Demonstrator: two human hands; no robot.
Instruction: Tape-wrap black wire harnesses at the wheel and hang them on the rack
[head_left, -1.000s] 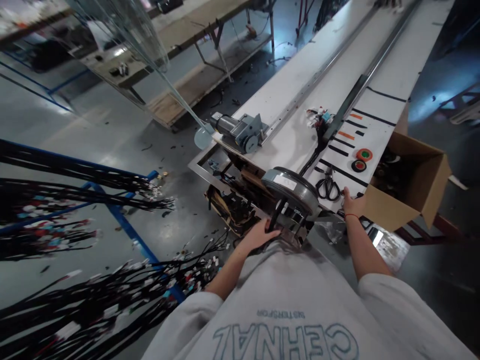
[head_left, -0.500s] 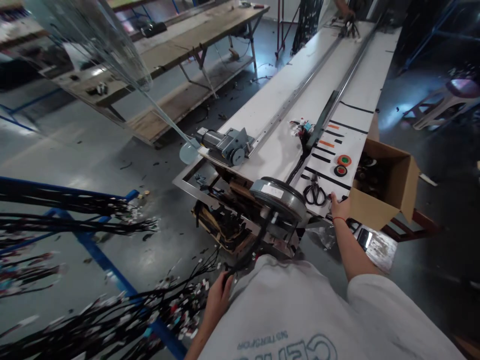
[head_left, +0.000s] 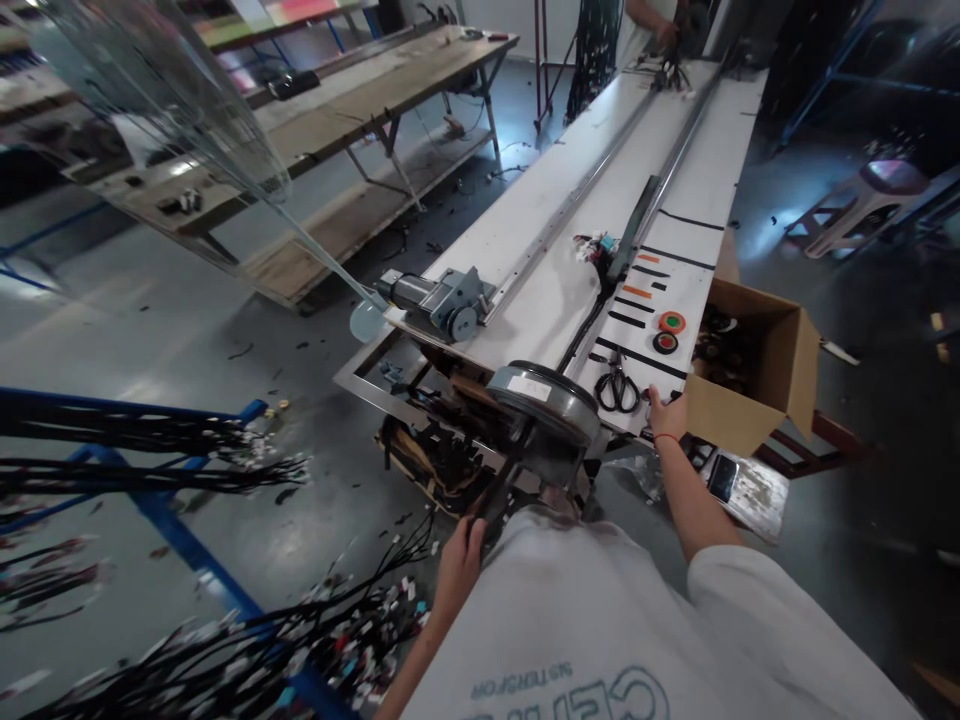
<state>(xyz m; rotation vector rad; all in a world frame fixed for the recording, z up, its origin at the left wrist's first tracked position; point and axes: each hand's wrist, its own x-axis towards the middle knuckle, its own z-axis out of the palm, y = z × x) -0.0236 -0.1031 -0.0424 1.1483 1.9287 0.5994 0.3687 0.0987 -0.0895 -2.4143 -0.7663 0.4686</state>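
My left hand [head_left: 460, 562] is closed around the tail of a black wire harness [head_left: 504, 482], low in front of the table end. The harness is blurred there and runs up past a round grey wheel-like part [head_left: 544, 400] with a white label. Beyond it, the harness lies along the white table [head_left: 525, 260], ending in a cluster of small connectors [head_left: 596, 247]. My right hand [head_left: 667, 416] grips the table's near right corner, thumb on top; its other fingers are partly hidden. Black-handled scissors [head_left: 617, 390] lie just left of that hand.
Tape rolls [head_left: 672, 322] and tape strips lie along the right side. A cardboard box [head_left: 739, 420] stands beside the table, a motor [head_left: 435, 300] at its left corner. Harnesses hang on a blue rack [head_left: 180, 550] at left. Another person's hand [head_left: 664, 32] is at the far end.
My left hand has moved up and to the right, closer to the table end, still on the harness. My right hand stays at the table corner. The view has shifted slightly.
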